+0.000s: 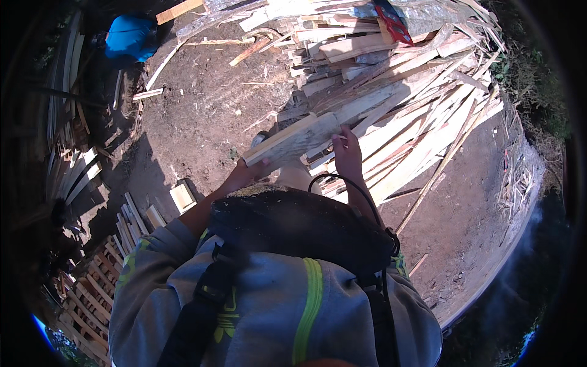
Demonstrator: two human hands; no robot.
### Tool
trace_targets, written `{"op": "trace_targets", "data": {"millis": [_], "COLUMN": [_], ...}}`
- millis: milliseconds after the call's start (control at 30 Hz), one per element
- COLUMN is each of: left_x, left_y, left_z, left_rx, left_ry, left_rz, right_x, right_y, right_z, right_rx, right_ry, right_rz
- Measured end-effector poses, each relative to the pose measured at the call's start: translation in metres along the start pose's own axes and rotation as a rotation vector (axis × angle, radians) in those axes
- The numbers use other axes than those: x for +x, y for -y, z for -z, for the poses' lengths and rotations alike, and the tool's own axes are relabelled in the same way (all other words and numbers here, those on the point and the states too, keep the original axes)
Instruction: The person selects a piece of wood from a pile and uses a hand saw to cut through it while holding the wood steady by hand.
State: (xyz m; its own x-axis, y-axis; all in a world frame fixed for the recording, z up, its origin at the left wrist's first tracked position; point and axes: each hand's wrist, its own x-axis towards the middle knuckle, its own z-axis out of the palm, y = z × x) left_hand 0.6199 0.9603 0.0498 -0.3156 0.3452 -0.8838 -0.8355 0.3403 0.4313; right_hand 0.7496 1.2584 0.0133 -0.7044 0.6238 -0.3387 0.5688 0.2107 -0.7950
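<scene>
In front of my body I hold a short wooden board (295, 142), tilted so that its right end points up and away. My left hand (247, 174) grips the board's near left end, with its fingers partly hidden beneath the wood. At the opposite end, my right hand (347, 145) has its fingers closed around the board's edge. Just beyond and to the right lies a large heap of split wood strips (391, 153), partly covered from sight by the board.
A red tool (394, 23), perhaps a saw, rests on the heap's far side. Someone in blue (130, 39) is at the far left. Stacked slats (92, 300) stand at the near left, beside a short wood block (182, 197). Loose strips lie on the dirt ground (202, 92).
</scene>
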Motion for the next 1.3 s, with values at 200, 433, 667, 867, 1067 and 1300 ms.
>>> {"op": "trace_targets", "data": {"millis": [200, 433, 667, 867, 1067, 1300], "left_x": [-0.015, 0.001, 0.002, -0.032, -0.027, -0.021], "left_y": [-0.009, 0.006, 0.001, -0.026, -0.05, -0.087], "left_z": [-0.016, 0.0, 0.012, -0.017, 0.003, -0.073], "left_rx": [-0.078, -0.049, 0.035, 0.095, 0.76, 1.459], "left_ry": [-0.141, -0.128, -0.023, -0.092, -0.313, -0.186], "left_rz": [0.025, 0.086, 0.125, 0.125, 0.063, -0.537], "right_x": [0.023, 0.037, 0.133, 0.262, 0.328, 0.296], "right_y": [-0.012, -0.017, -0.004, 0.068, 0.107, 0.093], "right_z": [-0.003, 0.006, 0.06, 0.138, 0.154, 0.165], "right_rx": [0.005, 0.153, 0.13, -0.533, -0.724, -0.458], "right_ry": [0.039, 0.135, 0.068, -0.605, -0.232, -0.208], "right_rz": [0.068, 0.093, -0.01, 0.637, 0.439, 0.385]}}
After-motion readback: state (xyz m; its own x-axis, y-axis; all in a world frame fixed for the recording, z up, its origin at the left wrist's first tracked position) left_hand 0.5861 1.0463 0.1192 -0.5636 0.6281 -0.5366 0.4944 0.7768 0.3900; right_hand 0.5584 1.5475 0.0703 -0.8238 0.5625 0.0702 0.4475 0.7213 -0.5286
